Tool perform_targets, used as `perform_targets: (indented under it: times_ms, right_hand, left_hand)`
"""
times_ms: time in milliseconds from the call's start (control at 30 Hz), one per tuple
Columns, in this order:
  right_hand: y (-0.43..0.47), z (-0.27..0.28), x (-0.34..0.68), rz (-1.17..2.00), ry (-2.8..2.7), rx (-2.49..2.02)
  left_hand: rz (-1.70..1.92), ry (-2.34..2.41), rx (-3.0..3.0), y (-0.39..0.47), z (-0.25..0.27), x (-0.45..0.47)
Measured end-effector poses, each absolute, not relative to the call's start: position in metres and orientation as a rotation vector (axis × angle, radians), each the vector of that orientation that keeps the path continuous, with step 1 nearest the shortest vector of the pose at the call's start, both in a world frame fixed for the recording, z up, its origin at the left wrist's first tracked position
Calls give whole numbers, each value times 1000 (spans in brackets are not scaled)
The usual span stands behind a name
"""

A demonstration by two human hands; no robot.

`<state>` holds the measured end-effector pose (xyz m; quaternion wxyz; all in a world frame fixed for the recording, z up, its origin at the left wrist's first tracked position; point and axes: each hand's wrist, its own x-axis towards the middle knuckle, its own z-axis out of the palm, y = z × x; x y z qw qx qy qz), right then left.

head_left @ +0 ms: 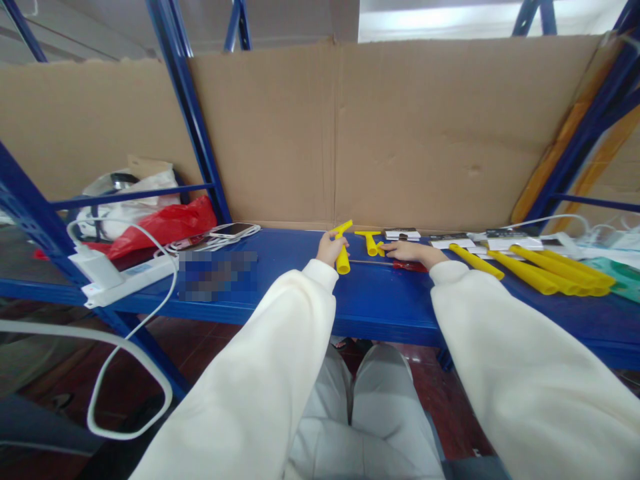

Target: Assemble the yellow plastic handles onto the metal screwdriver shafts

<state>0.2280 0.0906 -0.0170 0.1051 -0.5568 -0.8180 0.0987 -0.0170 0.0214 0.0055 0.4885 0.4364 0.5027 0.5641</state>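
My left hand (329, 249) is closed around a yellow T-shaped plastic piece (343, 261), its crossbar up and its wide round end toward me. Just to the right, a second yellow T-shaped piece (371, 245) lies on the blue shelf top (295, 257). My right hand (404, 251) is low over the shelf, its fingertips together at a small yellow plastic part (381, 249), mostly hidden by the fingers. Under that hand lies a screwdriver (410, 266) with a red handle, its thin shaft pointing left.
Several yellow tapered tubes (555, 270) lie at the right beside small black-and-white packs (403, 234). At the left are a white power strip (133, 277), a phone (234, 231) with cable, and a red bag (165, 227). A cardboard sheet (400, 133) stands behind; blue posts (193, 120) frame the shelf.
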Motion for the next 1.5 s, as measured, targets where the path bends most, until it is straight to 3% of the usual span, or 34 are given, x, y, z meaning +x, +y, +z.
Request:
perform_targets:
  times_ms: [1100, 1500]
  right_hand:
    - [75, -8, 265, 78, -2136, -1758]
    - [32, 12, 263, 349, -2269, -1668]
  left_hand:
    - [1429, 1261, 1031, 22, 4, -20]
    - [1136, 1280, 1166, 18, 7, -24]
